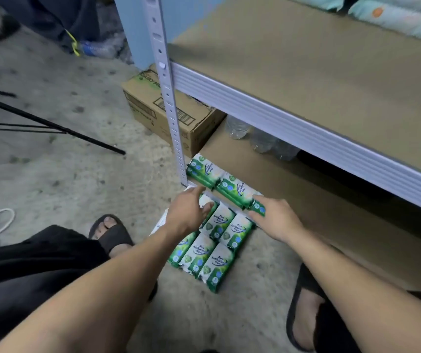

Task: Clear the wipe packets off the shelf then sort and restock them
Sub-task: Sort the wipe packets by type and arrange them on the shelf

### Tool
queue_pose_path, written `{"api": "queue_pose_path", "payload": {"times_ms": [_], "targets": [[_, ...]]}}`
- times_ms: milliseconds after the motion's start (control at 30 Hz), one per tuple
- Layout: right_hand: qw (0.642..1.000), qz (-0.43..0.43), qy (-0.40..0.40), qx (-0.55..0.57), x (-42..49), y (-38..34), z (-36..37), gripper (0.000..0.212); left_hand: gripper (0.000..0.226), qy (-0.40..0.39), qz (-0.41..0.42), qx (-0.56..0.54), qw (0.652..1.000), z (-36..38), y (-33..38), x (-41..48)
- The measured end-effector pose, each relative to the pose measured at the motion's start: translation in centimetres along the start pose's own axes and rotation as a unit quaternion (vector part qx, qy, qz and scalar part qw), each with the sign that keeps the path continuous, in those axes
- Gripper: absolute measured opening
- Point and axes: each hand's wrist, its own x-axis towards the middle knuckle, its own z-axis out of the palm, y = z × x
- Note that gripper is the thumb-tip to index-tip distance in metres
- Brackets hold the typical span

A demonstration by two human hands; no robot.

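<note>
While left hand (187, 215) hovers slack, right hand (274, 219) lays straight fingers (261, 201) on a wipe packet (236, 189).

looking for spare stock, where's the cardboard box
In the head view, the cardboard box sits left of centre, behind the shelf post, beyond the wipe packets on the bottom shelf.

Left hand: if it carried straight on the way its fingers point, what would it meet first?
Probably the leftmost wipe packet on the bottom shelf, just right of the upright post. The left hand points up and right toward it; depth is unclear, so the shelf's front edge might come first.
</note>
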Motion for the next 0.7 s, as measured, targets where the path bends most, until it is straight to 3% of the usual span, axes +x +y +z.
{"api": "queue_pose_path", "payload": {"times_ms": [333, 467, 600, 700], "targets": [[0.999, -0.004, -0.014, 0.039, 8.5, 1.7, 2.2, 0.055, 0.036, 0.009, 0.080, 0.069, 0.994, 1.0, -1.1, 13.1], [0.998, -0.003, -0.007, 0.068, 10.0, 1.8, 2.7, 0.056, 0.041, -0.044, 0.134, 0.156, 0.978, 0.9, -0.9, 16.1], [0.993, 0.015, -0.008, 0.114, 10.8, 1.8, 3.5, 0.057, 0.044, -0.119, 0.098, 0.230, 0.961, 0.8, -0.5, 17.5], [0.992, 0.027, -0.012, 0.126, 11.1, 2.0, 3.8, 0.057, 0.046, -0.153, 0.122, 0.252, 0.948, 0.3, 0.0, 18.3]]}}
